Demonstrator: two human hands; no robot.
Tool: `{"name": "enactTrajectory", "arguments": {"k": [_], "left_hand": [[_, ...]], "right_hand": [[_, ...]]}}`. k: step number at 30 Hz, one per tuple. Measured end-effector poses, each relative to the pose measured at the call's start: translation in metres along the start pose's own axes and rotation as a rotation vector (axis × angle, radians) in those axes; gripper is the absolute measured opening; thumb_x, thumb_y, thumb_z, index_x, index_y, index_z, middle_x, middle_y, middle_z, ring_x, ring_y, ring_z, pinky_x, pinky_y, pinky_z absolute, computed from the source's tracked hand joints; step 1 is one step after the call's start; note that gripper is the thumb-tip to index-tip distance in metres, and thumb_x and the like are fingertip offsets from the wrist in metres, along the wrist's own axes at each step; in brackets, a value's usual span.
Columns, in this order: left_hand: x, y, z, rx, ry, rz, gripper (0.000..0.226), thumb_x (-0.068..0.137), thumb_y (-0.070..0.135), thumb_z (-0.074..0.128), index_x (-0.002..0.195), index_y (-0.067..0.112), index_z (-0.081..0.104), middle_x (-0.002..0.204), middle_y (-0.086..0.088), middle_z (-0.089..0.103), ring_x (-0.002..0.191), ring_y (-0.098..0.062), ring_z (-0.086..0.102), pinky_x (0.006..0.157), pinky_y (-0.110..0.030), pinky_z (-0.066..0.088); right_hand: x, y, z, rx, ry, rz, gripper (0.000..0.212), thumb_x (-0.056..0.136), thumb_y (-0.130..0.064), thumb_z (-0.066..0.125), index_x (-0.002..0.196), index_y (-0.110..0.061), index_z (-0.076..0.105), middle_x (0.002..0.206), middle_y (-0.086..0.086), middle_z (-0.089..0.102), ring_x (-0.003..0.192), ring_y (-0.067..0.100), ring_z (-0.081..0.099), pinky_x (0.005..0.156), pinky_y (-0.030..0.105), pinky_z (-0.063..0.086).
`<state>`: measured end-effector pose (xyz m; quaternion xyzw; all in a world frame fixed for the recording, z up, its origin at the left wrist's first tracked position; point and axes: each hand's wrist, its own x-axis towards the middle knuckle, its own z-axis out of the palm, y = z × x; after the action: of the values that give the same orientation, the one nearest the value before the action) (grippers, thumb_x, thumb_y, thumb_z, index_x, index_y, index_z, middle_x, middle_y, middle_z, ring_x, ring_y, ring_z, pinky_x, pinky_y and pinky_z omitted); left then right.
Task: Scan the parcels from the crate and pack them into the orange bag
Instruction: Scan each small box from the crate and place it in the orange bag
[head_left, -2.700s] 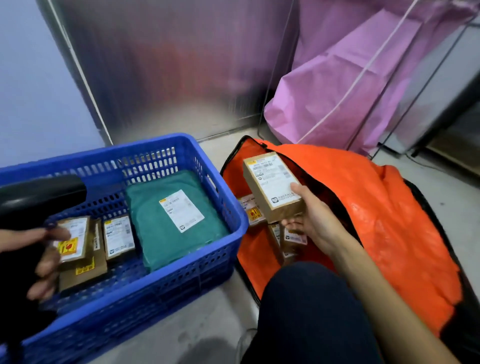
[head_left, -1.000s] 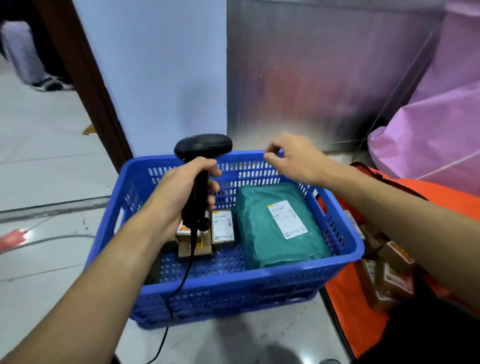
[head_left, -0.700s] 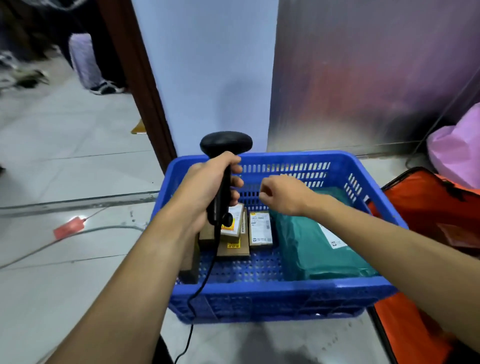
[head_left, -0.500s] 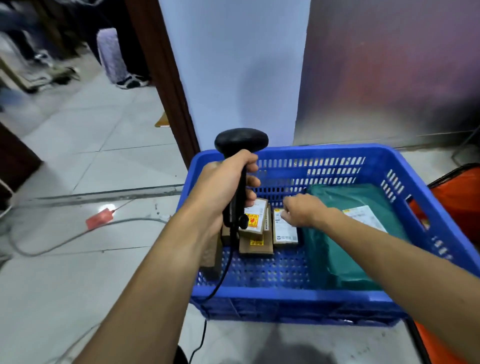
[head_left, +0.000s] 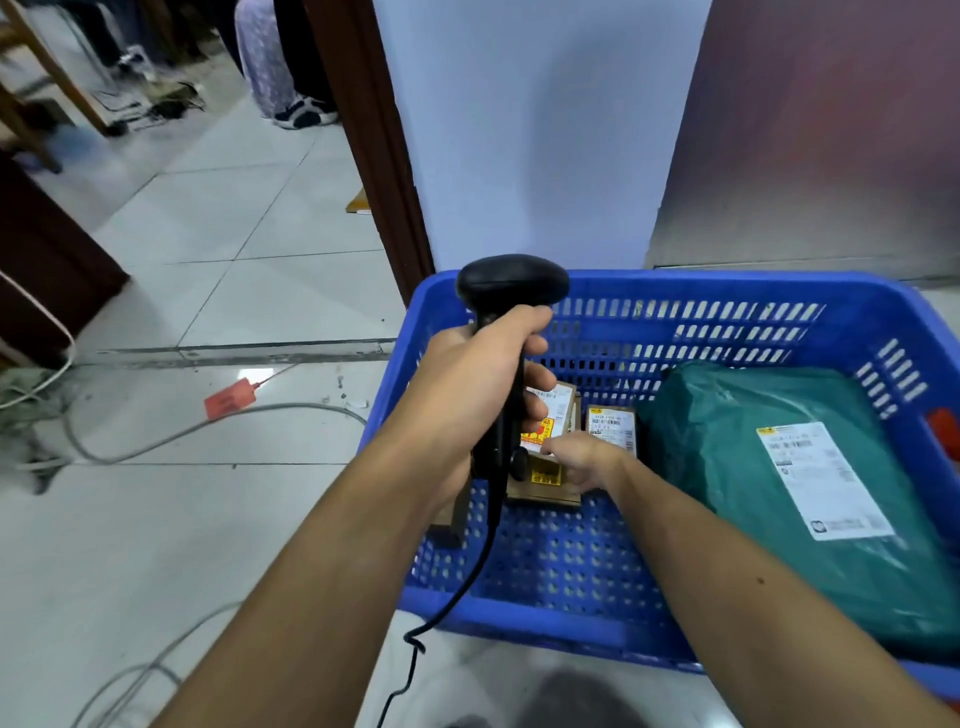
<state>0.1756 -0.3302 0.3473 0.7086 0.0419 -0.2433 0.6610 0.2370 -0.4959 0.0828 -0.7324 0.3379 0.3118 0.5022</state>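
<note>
Head: right hand lower, on parcel.

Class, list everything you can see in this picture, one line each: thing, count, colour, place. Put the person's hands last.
crate: one, blue, on the tiled floor by the wall
soft parcel: one, green with white label, right side of crate
small boxes: at least three, brown, left side of crate, partly hidden
scanner: one, black, above the crate's left end
scanner cord: one, black, hanging over the crate's near rim
tag: one, red, floor left of crate
floor cable: one, grey, beside the tag
left hand: grips the scanner
right hand: on the small boxes, grip unclear
</note>
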Motion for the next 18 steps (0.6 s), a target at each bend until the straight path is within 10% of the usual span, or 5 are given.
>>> {"name": "enactTrajectory", "arguments": {"k": [12,16,18], "left_hand": [[-0.002,0.002,0.005,-0.011,0.02,0.02,0.029,0.097,0.038,0.066,0.1,0.009,0.069,0.065,-0.001,0.065,0.056,-0.016,0.057,0.057,-0.029,0.052],[-0.003,0.0,0.007,-0.001,0.015,0.014,0.029,0.097,0.038,0.065,0.101,0.009,0.069,0.067,-0.003,0.065,0.056,-0.016,0.057,0.057,-0.028,0.053],[-0.004,0.001,0.007,0.001,0.021,0.015,0.03,0.097,0.038,0.065,0.102,0.009,0.069,0.067,-0.002,0.065,0.056,-0.015,0.057,0.058,-0.028,0.053]], "right_hand": [[0.02,-0.002,0.028,0.633,0.012,0.009,0.072,0.09,-0.037,0.066,0.154,-0.016,0.042,0.162,0.011,0.035,0.143,0.034,0.041,0.116,0.046,0.042],[0.091,0.02,0.026,0.758,0.001,-0.054,0.099,0.045,-0.046,0.074,0.14,-0.024,0.057,0.153,0.007,0.05,0.133,0.031,0.053,0.107,0.051,0.05],[0.083,0.019,0.026,0.817,0.032,-0.016,0.089,0.053,-0.043,0.077,0.137,-0.023,0.058,0.145,0.004,0.053,0.129,0.029,0.054,0.105,0.048,0.052]]}}
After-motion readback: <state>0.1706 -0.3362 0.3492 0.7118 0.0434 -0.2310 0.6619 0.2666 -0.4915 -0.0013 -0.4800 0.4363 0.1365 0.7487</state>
